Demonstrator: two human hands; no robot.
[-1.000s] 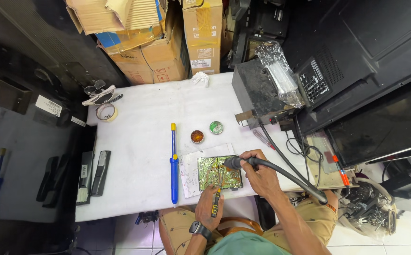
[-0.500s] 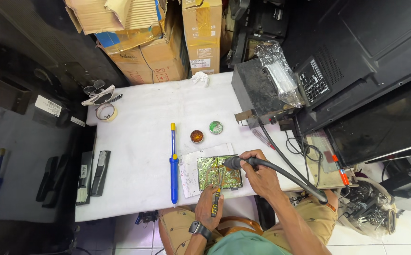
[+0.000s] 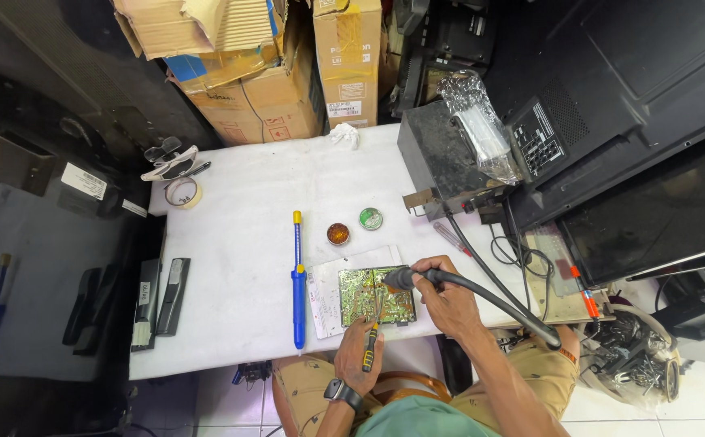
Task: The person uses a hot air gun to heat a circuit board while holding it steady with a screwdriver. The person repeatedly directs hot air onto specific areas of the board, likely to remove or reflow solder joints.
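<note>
- View from above of a person seated at a white table (image 3: 239,243), with both hands working at its near edge.
- A green circuit board (image 3: 362,293) lies flat on a sheet of white paper (image 3: 324,295) near the front edge of the table, just in front of the person.
- The right hand (image 3: 443,298) grips a thick black hose (image 3: 498,303) near its nozzle end; the nozzle tip rests over the right part of the board.
- The hose runs back to the right, along the forearm and off the table edge.
- The left hand (image 3: 359,356) is closed around a small tool with a yellow and black handle (image 3: 369,344), its thin tip reaching up onto the board's lower edge.
- A watch (image 3: 338,392) sits on the left wrist.
- A long blue pump tool with a yellow tip (image 3: 297,279) lies just left of the paper, pointing away from the person.
- Two small round tins, one orange-brown (image 3: 337,234) and one green (image 3: 370,218), sit just beyond the board.
- A roll of tape (image 3: 182,193) lies at the far left corner.
- A dark metal box (image 3: 437,162) stands at the far right, with cardboard boxes (image 3: 288,89) behind the table.
</note>
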